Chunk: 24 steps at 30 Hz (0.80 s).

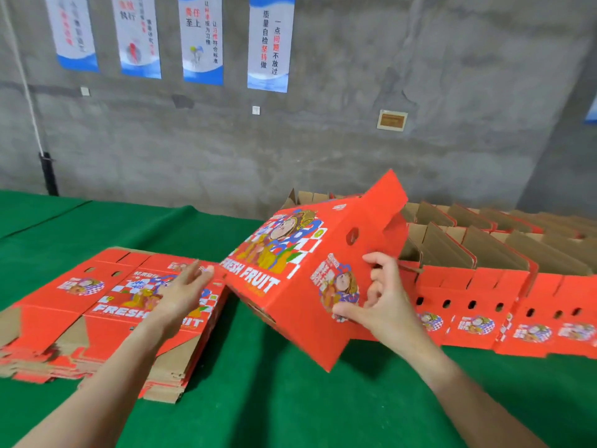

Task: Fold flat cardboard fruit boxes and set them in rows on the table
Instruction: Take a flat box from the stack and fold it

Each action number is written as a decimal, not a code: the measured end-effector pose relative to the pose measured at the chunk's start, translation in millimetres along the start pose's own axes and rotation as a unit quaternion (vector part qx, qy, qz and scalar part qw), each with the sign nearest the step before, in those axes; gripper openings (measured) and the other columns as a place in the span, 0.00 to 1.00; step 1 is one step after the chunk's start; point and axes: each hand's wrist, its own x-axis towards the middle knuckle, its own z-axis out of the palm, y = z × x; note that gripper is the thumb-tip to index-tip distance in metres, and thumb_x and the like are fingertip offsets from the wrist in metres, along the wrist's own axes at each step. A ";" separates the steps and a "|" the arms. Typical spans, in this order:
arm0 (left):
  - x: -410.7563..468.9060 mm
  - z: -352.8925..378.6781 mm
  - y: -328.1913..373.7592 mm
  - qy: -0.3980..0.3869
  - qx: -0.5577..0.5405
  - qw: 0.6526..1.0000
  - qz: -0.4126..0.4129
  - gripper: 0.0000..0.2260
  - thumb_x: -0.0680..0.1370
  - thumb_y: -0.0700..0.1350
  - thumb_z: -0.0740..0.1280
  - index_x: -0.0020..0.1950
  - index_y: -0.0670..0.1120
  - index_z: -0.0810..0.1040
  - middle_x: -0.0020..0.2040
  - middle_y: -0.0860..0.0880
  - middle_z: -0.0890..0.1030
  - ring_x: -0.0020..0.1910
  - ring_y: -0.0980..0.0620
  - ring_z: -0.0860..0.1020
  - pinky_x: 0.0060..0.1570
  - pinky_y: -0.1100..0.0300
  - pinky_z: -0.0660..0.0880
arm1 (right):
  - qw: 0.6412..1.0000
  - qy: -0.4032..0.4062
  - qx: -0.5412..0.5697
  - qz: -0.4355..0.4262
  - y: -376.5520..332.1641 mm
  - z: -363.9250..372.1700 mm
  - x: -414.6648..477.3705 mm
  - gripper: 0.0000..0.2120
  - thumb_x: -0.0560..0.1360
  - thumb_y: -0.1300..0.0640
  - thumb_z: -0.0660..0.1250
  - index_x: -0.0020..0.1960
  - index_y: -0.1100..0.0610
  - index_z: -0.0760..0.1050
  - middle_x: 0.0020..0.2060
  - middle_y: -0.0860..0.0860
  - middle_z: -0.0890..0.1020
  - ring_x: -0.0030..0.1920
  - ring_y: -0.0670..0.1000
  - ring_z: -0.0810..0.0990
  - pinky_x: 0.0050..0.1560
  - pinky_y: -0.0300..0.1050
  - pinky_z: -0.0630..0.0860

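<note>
A half-opened red box [290, 305], printed with a cartoon figure and the words FRESH FRUIT, is tilted above the green tabletop [274, 409] in the middle of the view. Its lowest corner points down toward the cloth and one red flap stands up at the top. The left hand [187, 286] is open, with straight fingers reaching forward, and the fingertips touch the box's left corner. The right hand [378, 295] is against the box's side panel. Its thumb lies on the small printed picture there and its fingers are loosely curled in front of the panel. I cannot tell whether this hand actually grips the cardboard or only rests on it. To the left, under the left forearm, a stack of flat boxes [90, 318] lies on the tabletop, with brown cardboard edges showing along its near side. To the right, just beside and behind the held box, folded boxes [478, 286] stand in rows. Their red fronts with small round holes face the camera, and their brown flaps stand open above. Behind the tabletop is a grey wall [355, 140] with a line of blue and white posters [269, 43] hung along its top.
</note>
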 end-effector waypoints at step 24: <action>-9.0 107.7 -26.3 -0.097 0.052 0.994 -0.006 0.30 0.76 0.39 0.68 0.73 0.46 0.56 0.66 0.46 0.73 0.60 0.50 0.73 0.61 0.55 0.70 | 0.886 -0.183 -0.424 0.040 115.4 104.4 -16.4 0.22 0.74 0.59 0.65 0.65 0.55 0.61 0.60 0.56 0.75 0.60 0.57 0.74 0.59 0.51 0.74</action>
